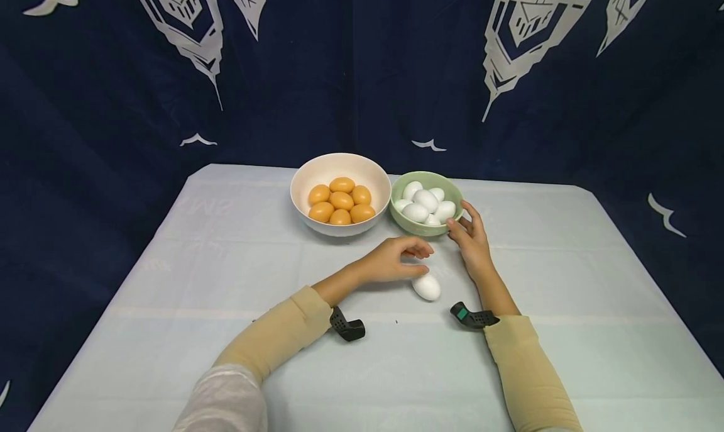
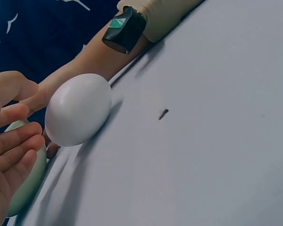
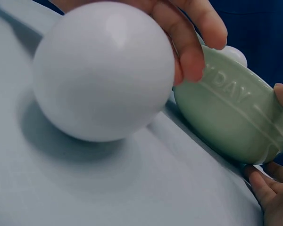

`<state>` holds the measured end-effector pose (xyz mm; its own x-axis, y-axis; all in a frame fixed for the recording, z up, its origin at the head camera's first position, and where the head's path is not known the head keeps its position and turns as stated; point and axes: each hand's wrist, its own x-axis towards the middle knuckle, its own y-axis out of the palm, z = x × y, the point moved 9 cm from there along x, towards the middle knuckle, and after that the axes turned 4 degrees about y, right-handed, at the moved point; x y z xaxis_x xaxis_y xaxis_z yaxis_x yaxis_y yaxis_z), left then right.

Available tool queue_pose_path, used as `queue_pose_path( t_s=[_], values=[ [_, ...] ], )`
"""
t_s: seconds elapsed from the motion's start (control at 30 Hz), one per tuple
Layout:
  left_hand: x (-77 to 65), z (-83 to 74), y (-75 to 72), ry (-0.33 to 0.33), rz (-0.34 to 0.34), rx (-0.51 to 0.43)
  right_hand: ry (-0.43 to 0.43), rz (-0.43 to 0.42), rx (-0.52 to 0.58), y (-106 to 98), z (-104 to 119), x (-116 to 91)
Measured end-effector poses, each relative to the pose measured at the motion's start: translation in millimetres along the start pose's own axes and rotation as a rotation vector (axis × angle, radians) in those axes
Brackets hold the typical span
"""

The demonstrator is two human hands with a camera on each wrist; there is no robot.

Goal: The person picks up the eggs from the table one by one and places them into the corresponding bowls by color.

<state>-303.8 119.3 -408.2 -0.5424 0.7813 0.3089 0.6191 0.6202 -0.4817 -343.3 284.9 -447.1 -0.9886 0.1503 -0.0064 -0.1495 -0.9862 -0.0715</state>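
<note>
A white egg (image 1: 427, 287) lies alone on the table in front of the green bowl (image 1: 420, 228), which holds several more white eggs. My left hand (image 1: 398, 259) hovers over the lone egg, its fingers loosely bent and holding nothing. In the left wrist view, a gap shows between the left fingers (image 2: 19, 136) and the egg (image 2: 79, 109). At the bowl's right side, my right hand (image 1: 472, 240) holds it, thumb at the rim. The right wrist view shows the right fingers (image 3: 269, 188) low against the green bowl (image 3: 231, 110), with the egg (image 3: 104, 70) large in front.
Left of the green bowl, close beside it, stands a larger cream-white bowl (image 1: 339, 231) with several orange-yellow eggs (image 1: 341, 200). Both stand toward the back of a table with a pale cloth (image 1: 226, 281). A dark blue patterned curtain (image 1: 339, 73) hangs behind.
</note>
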Motion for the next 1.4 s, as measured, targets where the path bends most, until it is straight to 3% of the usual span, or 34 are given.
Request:
queue_pose_path(
  t_s=[0.37,0.7,1.07,1.4],
  values=[
    [-5.3,10.9,14.8,-0.034,0.058,-0.01,0.0,-0.007,-0.008,-0.1,0.3,0.6],
    [-11.7,7.3,27.5,0.009,0.122,0.063,0.0,0.007,0.001,1.1,-0.1,-1.3],
    [-16.3,13.0,32.0,0.007,0.111,0.136,-0.007,0.016,-0.006,1.2,0.2,-2.0],
    [-17.8,12.4,30.7,0.014,0.092,0.137,-0.003,0.013,-0.006,0.4,0.3,-1.3]
  ],
)
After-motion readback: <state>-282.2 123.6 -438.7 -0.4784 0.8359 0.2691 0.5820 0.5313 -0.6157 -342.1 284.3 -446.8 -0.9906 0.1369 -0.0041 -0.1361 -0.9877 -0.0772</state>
